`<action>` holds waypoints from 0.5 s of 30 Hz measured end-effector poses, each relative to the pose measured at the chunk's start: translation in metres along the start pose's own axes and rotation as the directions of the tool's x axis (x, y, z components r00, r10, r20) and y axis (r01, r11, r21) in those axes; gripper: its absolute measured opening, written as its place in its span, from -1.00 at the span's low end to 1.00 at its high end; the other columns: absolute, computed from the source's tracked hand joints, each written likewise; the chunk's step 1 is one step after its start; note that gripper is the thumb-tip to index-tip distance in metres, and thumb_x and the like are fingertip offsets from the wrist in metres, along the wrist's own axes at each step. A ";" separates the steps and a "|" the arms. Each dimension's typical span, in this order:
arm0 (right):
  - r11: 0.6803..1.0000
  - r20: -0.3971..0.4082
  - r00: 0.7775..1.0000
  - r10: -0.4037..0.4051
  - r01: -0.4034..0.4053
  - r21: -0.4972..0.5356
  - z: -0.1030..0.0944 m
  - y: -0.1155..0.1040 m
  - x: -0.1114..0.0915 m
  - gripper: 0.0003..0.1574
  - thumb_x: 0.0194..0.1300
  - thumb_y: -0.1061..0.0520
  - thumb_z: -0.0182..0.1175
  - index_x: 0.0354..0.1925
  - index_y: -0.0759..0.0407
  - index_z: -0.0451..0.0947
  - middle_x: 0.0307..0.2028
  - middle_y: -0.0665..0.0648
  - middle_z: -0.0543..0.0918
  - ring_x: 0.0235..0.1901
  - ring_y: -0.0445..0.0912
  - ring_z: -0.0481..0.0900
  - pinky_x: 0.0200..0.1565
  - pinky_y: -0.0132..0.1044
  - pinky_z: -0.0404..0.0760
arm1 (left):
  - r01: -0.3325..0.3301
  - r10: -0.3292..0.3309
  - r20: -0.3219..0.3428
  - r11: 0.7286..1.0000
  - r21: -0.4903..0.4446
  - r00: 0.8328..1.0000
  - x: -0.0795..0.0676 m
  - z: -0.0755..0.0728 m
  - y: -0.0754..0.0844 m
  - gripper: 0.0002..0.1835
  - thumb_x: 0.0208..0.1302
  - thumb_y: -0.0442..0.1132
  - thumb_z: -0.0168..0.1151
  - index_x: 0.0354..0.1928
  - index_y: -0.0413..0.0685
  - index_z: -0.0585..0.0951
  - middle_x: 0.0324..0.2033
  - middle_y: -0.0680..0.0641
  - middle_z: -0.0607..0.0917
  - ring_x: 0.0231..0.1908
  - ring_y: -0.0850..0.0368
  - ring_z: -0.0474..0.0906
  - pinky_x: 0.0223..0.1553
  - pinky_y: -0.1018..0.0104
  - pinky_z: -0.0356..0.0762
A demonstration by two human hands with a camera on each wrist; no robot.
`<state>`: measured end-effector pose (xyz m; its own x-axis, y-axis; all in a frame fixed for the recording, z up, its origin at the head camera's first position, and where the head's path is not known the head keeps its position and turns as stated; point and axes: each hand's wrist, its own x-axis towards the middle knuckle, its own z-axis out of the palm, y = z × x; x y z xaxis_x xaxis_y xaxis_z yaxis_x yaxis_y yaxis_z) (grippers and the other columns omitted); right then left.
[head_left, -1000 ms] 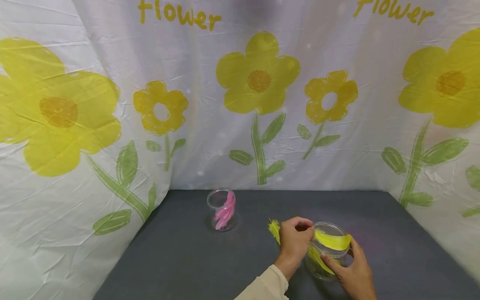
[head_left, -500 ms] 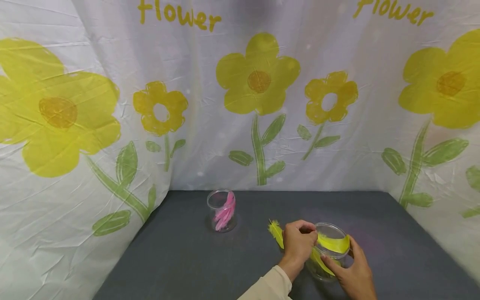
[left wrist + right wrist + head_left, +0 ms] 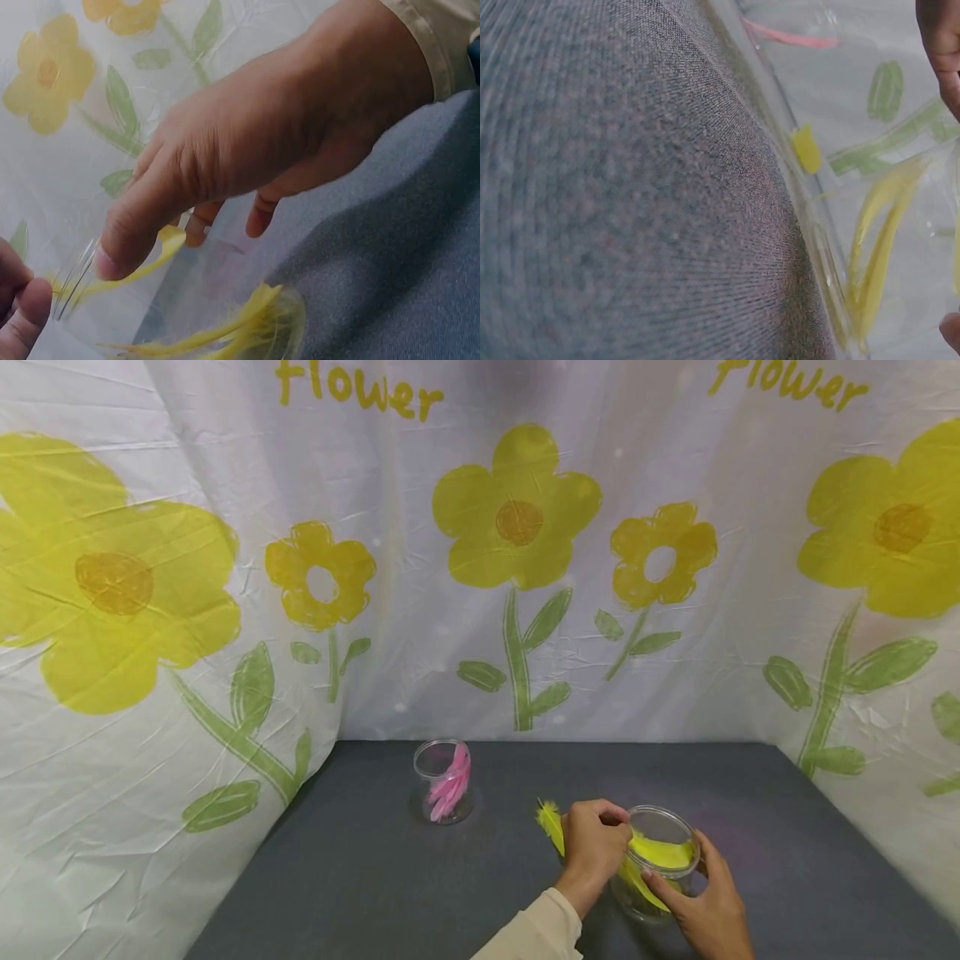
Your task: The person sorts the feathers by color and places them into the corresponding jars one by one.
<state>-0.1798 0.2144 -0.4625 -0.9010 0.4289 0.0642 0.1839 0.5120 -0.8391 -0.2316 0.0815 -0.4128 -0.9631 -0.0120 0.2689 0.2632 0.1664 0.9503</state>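
A clear plastic jar [image 3: 657, 808] stands at the right of the table. My right hand [image 3: 708, 902] grips it, thumb on the near side and fingers on the far side. My left hand [image 3: 596, 843] pinches one end of a yellow feather [image 3: 666, 853] at the jar's left rim. The rest of that feather curves across the mouth, its far tip just inside the right rim. Lower in the jar lie other yellow feathers [image 3: 877, 255]. One more yellow feather [image 3: 552, 827] lies on the table, partly hidden behind my left hand.
A second clear jar [image 3: 432, 745] with pink feathers [image 3: 450, 787] stands farther back, left of centre. The dark grey table [image 3: 375, 877] ends at a white cloth [image 3: 420, 693] printed with yellow flowers, which hangs at the back and both sides.
The feather's right tip has dropped from the rim beside my right fingers to inside the jar's mouth. My left hand has shifted slightly right and back; my right hand keeps its grip.
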 end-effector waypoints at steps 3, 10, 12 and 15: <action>1.000 0.019 1.000 -0.006 0.006 0.003 -0.001 0.001 0.000 0.57 -0.07 -0.46 0.37 0.49 0.31 -0.24 0.29 0.49 0.11 0.20 0.36 0.17 0.08 0.40 0.16 | 0.011 -0.011 0.005 1.000 -0.022 1.000 0.000 0.001 0.000 -0.78 -0.01 -0.50 0.37 -0.57 0.02 0.70 -0.67 0.20 0.55 -0.65 0.29 0.47 -0.62 0.40 0.47; 1.000 0.012 1.000 -0.025 0.025 0.001 -0.002 0.001 0.000 0.53 -0.05 -0.42 0.39 0.50 0.28 -0.22 0.29 0.47 0.14 0.20 0.37 0.18 0.04 0.37 0.22 | 0.024 -0.025 -0.006 0.995 -0.101 1.000 0.001 0.004 0.000 -0.77 -0.05 -0.53 0.39 -0.57 0.00 0.70 -0.67 0.16 0.57 -0.69 0.28 0.52 -0.62 0.41 0.51; 0.999 0.002 0.999 -0.034 0.034 0.000 -0.002 0.002 -0.001 0.50 -0.03 -0.39 0.40 0.50 0.29 -0.20 0.28 0.47 0.15 0.19 0.37 0.18 0.03 0.37 0.23 | 0.028 -0.029 -0.007 0.993 -0.118 1.000 0.001 0.005 -0.001 -0.76 -0.07 -0.55 0.36 -0.58 0.00 0.70 -0.68 0.16 0.57 -0.70 0.27 0.52 -0.63 0.41 0.51; 0.999 -0.013 0.999 -0.049 0.049 0.000 -0.002 0.002 -0.001 0.47 -0.01 -0.33 0.43 0.49 0.31 -0.18 0.27 0.46 0.16 0.18 0.36 0.20 0.02 0.37 0.24 | 0.037 -0.038 -0.006 0.989 -0.147 0.999 0.002 0.006 -0.003 -0.74 -0.11 -0.57 0.34 -0.58 -0.01 0.69 -0.68 0.14 0.57 -0.71 0.24 0.52 -0.64 0.39 0.52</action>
<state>-0.1780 0.2164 -0.4635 -0.9038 0.4131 0.1118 0.1399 0.5321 -0.8350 -0.2343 0.0866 -0.4162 -0.9721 -0.0239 0.2335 0.2331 0.0196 0.9723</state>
